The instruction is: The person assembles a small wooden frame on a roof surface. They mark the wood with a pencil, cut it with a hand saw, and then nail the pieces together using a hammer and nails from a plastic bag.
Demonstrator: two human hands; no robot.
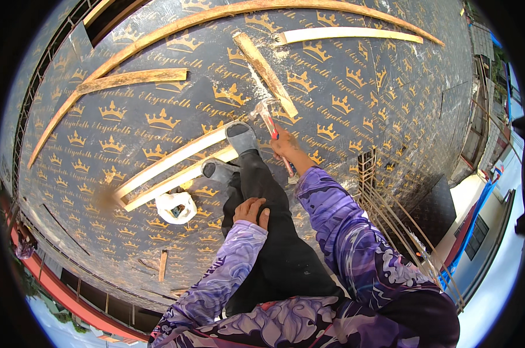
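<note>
My right hand (284, 145) is closed round the handle of a claw hammer (268, 120), whose metal head lies close to the panel surface. Just beyond the hammer head lies a short rough wood piece (265, 72), with pale sawdust scattered beside it. My left hand (251, 211) rests on my dark trouser leg, its fingers laid over the knee, holding nothing. Two pale wood strips (172, 162) lie side by side, with my grey-shod feet (241, 137) over their near ends.
A white open bag (176, 207) with small contents stands left of my legs. A long wood strip (228, 10) lies across the far side, near a shorter pale strip (349, 33). Upright steel bars (390, 211) rise through an opening at right. The panel floor ends at the left edge.
</note>
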